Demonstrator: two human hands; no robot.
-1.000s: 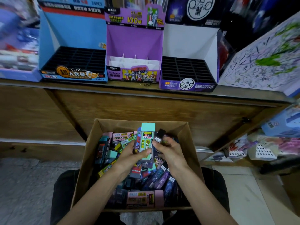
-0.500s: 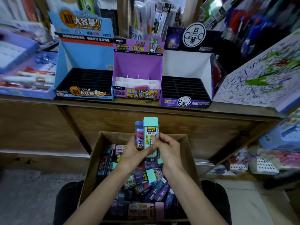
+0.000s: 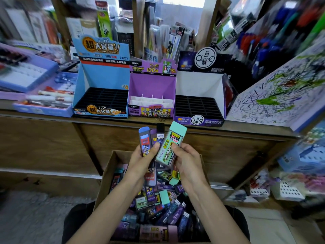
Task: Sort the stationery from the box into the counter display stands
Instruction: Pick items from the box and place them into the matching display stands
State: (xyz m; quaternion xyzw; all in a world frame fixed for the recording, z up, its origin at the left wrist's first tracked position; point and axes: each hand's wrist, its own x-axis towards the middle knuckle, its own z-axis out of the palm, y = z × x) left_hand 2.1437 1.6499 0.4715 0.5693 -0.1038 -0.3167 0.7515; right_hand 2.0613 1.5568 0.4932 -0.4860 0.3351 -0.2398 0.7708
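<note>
A cardboard box (image 3: pixel 108 171) on my lap holds several small lead-refill cases. Above it, my left hand (image 3: pixel 140 159) grips a blue-capped case (image 3: pixel 145 141) and a dark black-capped case (image 3: pixel 159 134) behind it. My right hand (image 3: pixel 186 161) pinches a larger mint-green case (image 3: pixel 171 143), tilted to the right. On the counter stand three display stands: a blue stand (image 3: pixel 103 81) with a black slotted tray, a purple stand (image 3: pixel 152 85) with white dividers, and a white-and-purple stand (image 3: pixel 200 85) with a black slotted tray.
The wooden counter (image 3: pixel 123 138) runs across in front of the box. A lilac tray of pens (image 3: pixel 45 99) lies left of the stands. A scribbled test board (image 3: pixel 277 95) leans at the right. Shelves of packed stationery stand behind and at lower right.
Both hands have risen out of the box toward the counter with the cases. The mint-green case has tilted to the right, apart from the blue-capped one. My view has tipped upward.
</note>
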